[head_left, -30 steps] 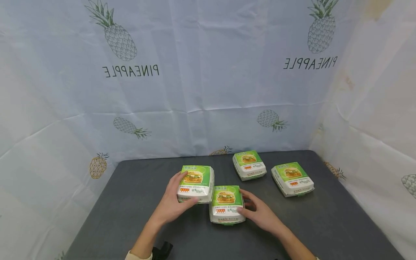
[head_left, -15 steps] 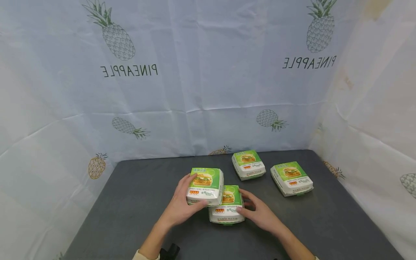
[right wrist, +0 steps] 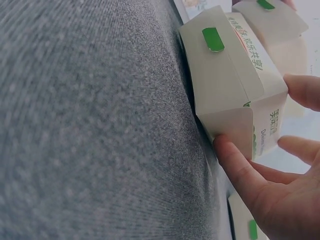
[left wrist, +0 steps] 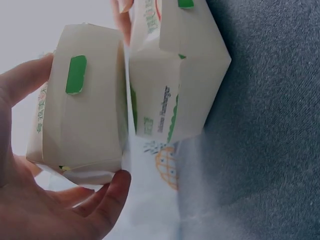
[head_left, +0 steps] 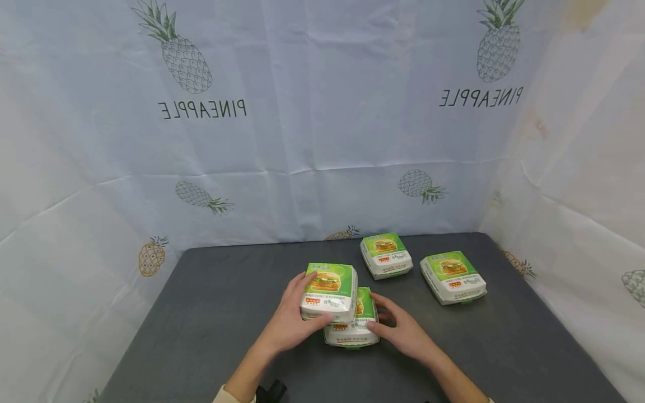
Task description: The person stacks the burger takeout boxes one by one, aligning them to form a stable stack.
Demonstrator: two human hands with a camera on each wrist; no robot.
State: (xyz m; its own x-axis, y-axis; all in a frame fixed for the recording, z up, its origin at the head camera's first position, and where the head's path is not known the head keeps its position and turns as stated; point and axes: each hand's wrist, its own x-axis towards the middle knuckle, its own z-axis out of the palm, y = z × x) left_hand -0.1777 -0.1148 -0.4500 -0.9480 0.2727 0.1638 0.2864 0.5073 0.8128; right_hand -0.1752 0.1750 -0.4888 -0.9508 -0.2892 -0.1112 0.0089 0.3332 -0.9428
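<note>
My left hand (head_left: 294,320) grips a white and green burger box (head_left: 330,284) with a burger picture on its lid, thumb at the front and fingers along the left and back. That box is raised and overlaps the upper left of a second, matching box (head_left: 353,336). In the left wrist view a narrow gap shows between the held box (left wrist: 82,105) and the lower box (left wrist: 160,95). My right hand (head_left: 403,330) holds the lower box by its right side, thumb on the front corner; the right wrist view shows its fingers (right wrist: 245,172) against this box on the table.
Two more burger boxes sit farther back on the dark grey table (head_left: 211,313), one near the back edge (head_left: 386,256) and one to its right (head_left: 453,277). A white cloth (head_left: 322,123) printed with pineapples hangs behind and along both sides.
My left hand has carried its burger box rightward and slightly toward me, from beside the lower box to partly over it. My right hand and the lower box have stayed in place.
</note>
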